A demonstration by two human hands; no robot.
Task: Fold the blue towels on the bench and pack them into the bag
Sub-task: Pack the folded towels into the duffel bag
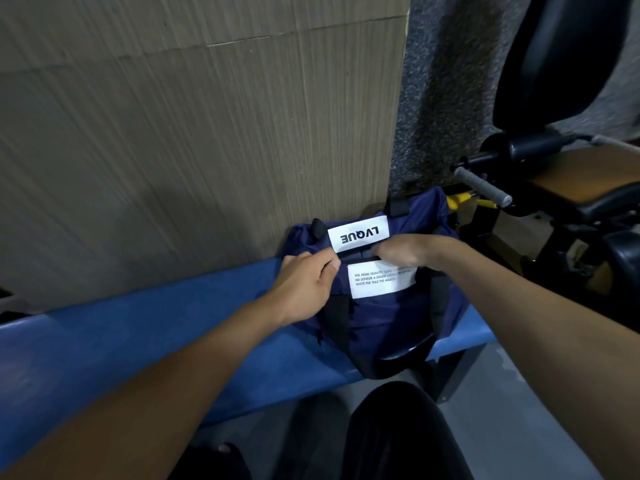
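Navy fabric bag [381,313] with white labels, far right on padded blue bench [138,341]. Left hand [304,285] pinching its top edge (thumb against fingers); right hand [408,251] curled over the opening, fingertips hidden.

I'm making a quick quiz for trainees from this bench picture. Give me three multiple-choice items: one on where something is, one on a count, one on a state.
1. Where does the bag sit?
A. on the blue bench, against the wall
B. on the floor
C. on the orange seat

2. How many white labels show on the bag?
A. one
B. two
C. four

3. What are the hands doing?
A. both hang idle
B. both grip the bag at its top opening
C. one holds a towel

Key: 1 A, it rests on the bench by the wall; 2 B, the LVQUE label and a text label; 3 B, left hand and right hand pinch the fabric there.
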